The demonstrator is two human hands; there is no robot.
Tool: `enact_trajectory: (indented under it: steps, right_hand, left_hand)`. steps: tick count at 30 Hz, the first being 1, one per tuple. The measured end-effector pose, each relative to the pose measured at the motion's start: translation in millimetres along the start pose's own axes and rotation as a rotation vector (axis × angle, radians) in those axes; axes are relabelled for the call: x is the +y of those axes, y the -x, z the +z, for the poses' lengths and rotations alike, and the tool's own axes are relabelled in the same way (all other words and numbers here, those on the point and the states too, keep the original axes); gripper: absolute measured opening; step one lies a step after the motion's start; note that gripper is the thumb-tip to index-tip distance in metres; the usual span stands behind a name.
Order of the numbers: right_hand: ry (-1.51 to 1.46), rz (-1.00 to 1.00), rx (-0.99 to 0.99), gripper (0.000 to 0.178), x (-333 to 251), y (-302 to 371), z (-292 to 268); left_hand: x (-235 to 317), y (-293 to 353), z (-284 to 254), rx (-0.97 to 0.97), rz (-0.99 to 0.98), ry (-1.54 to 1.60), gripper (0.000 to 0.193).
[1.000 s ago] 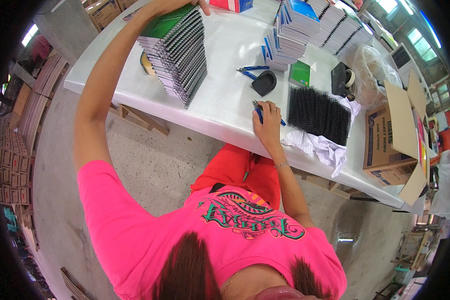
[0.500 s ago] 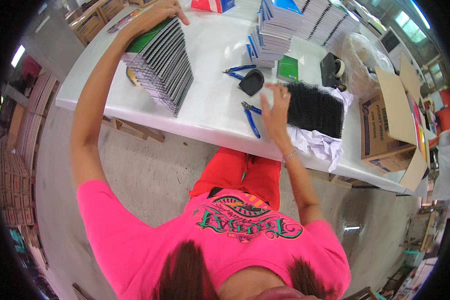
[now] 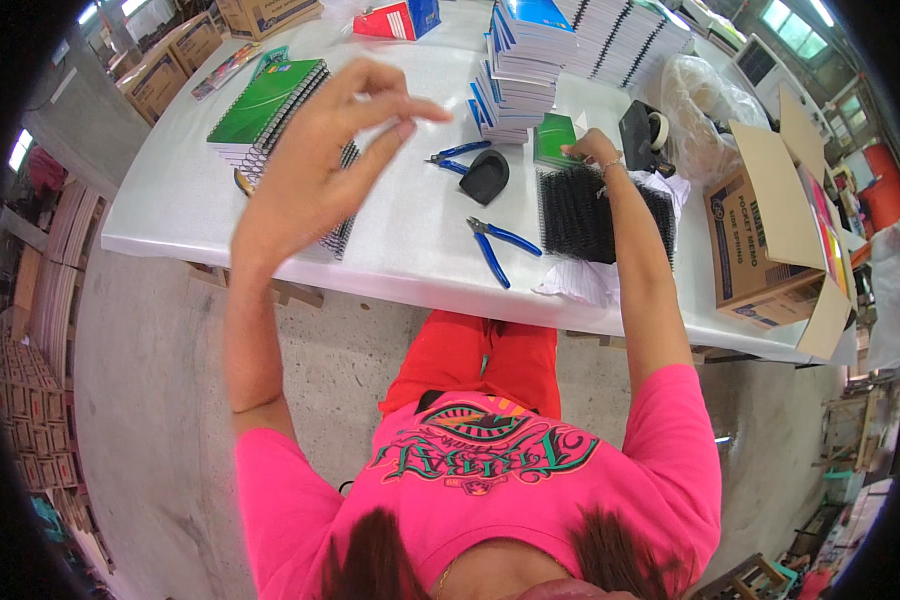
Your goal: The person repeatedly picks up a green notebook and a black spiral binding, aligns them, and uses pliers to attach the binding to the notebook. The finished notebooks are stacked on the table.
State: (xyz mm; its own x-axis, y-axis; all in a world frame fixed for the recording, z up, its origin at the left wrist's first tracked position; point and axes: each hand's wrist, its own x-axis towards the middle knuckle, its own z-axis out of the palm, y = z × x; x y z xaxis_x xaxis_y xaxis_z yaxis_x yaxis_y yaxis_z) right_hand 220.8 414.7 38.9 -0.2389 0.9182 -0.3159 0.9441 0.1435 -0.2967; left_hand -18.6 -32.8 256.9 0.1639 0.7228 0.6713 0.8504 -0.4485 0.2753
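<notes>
My left hand hangs in the air over the table, fingers apart and holding nothing. Behind it stands a stack of green-covered spiral notebooks, partly hidden by the hand. My right hand reaches out to a small green-covered notebook, its curled fingers on the near right corner. Under my right wrist and forearm is a bundle of black binding coils on crumpled white paper. Left of the coils lie blue-handled cutters, a black cup-like piece and a second pair of blue-handled cutters.
Tall piles of blue-covered notebooks and white bound pages rise at the back. An open cardboard box stands at the right, near a tape dispenser and a clear plastic bag. A red and blue packet lies far back.
My left hand has left the top of the spiral notebook stack and come nearer and to the right. My right hand has moved from beside the coils forward to the small green notebook.
</notes>
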Motion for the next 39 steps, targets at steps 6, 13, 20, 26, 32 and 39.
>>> enact_trajectory:
  steps: [6,13,20,26,32,39]
  right_hand:
    - [-0.222,-0.052,0.566,0.041,-3.0,30.4,2.3]
    - [-1.126,-0.57,0.763,0.022,-33.7,183.1,-12.0]
    - [-1.111,-0.762,0.397,0.023,-81.3,314.1,52.8]
    - [-0.384,-0.274,1.126,0.03,67.8,252.7,27.4]
    - [-0.216,0.173,0.767,0.038,176.4,248.7,44.1]
    - [-0.423,0.091,0.754,0.033,176.3,253.1,44.9]
  left_hand:
    - [-26.8,32.4,59.7,-0.169,-0.31,0.335,0.022]
    - [-26.7,35.6,142.6,0.058,-0.536,0.764,0.045]
    - [-5.7,27.0,166.6,0.243,-0.495,1.013,0.033]
    - [-24.7,79.9,124.7,0.007,-0.414,0.14,0.024]
    - [-42.8,130.7,142.9,-0.199,-0.436,-0.273,0.023]
    - [-26.3,132.1,169.7,-0.115,-0.424,-0.336,0.033]
